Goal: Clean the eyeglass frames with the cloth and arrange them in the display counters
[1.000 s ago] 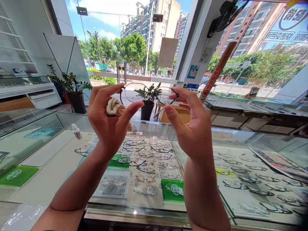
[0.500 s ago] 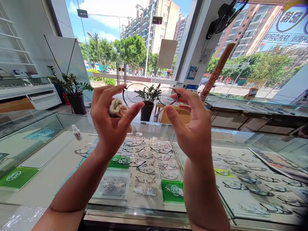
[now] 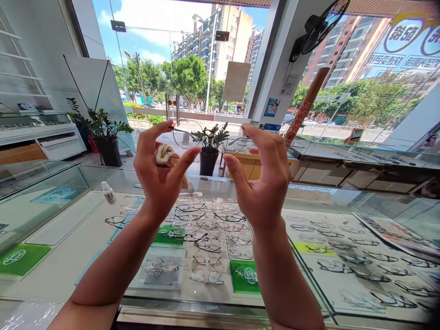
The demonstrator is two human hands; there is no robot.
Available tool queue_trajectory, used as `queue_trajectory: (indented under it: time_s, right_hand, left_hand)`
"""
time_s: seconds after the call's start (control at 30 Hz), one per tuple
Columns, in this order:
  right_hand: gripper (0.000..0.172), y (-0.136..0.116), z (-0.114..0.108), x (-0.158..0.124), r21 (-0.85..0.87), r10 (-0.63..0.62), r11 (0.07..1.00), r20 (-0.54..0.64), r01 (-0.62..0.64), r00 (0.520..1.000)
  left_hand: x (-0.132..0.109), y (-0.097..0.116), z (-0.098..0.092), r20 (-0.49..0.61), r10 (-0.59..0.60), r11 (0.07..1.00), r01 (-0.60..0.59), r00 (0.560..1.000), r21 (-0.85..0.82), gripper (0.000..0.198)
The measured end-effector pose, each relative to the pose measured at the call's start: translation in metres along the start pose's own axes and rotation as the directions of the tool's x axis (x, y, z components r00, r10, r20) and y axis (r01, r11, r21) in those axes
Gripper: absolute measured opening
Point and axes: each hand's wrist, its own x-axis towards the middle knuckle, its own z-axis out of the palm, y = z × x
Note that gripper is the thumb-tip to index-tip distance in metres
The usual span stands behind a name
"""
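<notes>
Nothing legible — the window sign (image 3: 407,48) shows reversed lettering.

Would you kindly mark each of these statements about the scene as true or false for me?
1. The left hand holds a cream cloth. True.
2. The right hand grips a small white bottle. False: the small white bottle stands on the glass counter, apart from both hands.
3. Thin-rimmed eyeglasses are raised between the hands, in front of a potted plant. True.
4. A fan hangs on the shelving at left. False: the wall fan is on the pillar at upper right.
</notes>
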Motion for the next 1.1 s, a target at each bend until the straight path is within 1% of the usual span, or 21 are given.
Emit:
queue_trajectory:
  time_s: [0.07,0.13,0.23,0.33,0.43,0.6,0.73,0.83,0.93,0.97,1.03,1.1]
  right_hand:
    - [0.040,0.002,0.002,-0.002,-0.029,-0.011,1.000,0.011,0.011,1.000]
    - [0.044,0.003,0.003,-0.003,-0.078,0.014,0.997,0.045,-0.011,0.999]
    - [0.050,0.005,0.004,-0.005,-0.133,0.038,0.991,0.082,-0.027,0.996]
    - [0.053,0.007,0.005,-0.006,-0.152,0.041,0.988,0.097,-0.026,0.994]
    - [0.054,0.009,0.007,-0.007,-0.128,0.056,0.991,0.104,-0.042,0.993]
    - [0.050,0.009,0.010,-0.007,0.048,0.161,0.985,0.108,-0.167,0.981]
    - [0.054,0.008,0.012,-0.010,0.107,0.233,0.964,0.115,-0.245,0.966]
    - [0.055,0.006,0.012,-0.011,0.111,0.252,0.958,0.106,-0.263,0.962]
    - [0.047,0.002,0.011,-0.010,0.105,0.252,0.960,0.085,-0.260,0.964]
    - [0.044,0.002,0.010,-0.010,0.105,0.251,0.960,0.072,-0.258,0.965]
    - [0.040,0.001,0.010,-0.010,0.119,0.252,0.960,0.035,-0.254,0.967]
    - [0.038,0.003,0.011,-0.010,0.140,0.251,0.958,0.000,-0.248,0.968]
  left_hand:
    - [-0.001,-0.001,0.002,-0.015,0.000,1.000,0.000,1.000,0.012,0.061]
    - [-0.001,-0.003,0.004,-0.026,-0.006,1.000,0.006,1.000,0.009,0.061]
    - [-0.003,-0.006,0.007,-0.011,-0.035,0.998,0.034,0.999,-0.050,0.063]
    - [-0.005,-0.009,0.009,0.010,-0.087,0.990,0.088,0.996,-0.110,0.068]
    - [-0.007,-0.010,0.010,-0.020,-0.123,0.987,0.120,0.992,-0.109,0.072]
    - [-0.011,-0.008,0.013,-0.096,-0.072,0.993,0.062,0.993,-0.102,0.072]
    - [-0.011,-0.009,0.014,-0.131,-0.025,1.000,0.023,0.991,-0.018,0.072]
    - [-0.011,-0.015,0.013,-0.136,-0.002,1.000,0.003,0.991,0.004,0.072]
    - [-0.011,-0.022,0.015,-0.094,0.006,0.996,-0.014,0.996,-0.089,0.071]
    - [-0.011,-0.024,0.016,-0.096,0.015,0.994,-0.026,0.995,-0.110,0.071]
    - [-0.012,-0.024,0.019,-0.140,0.038,0.995,-0.051,0.989,-0.088,0.072]
    - [-0.013,-0.021,0.023,-0.197,0.053,0.998,-0.059,0.979,-0.024,0.072]
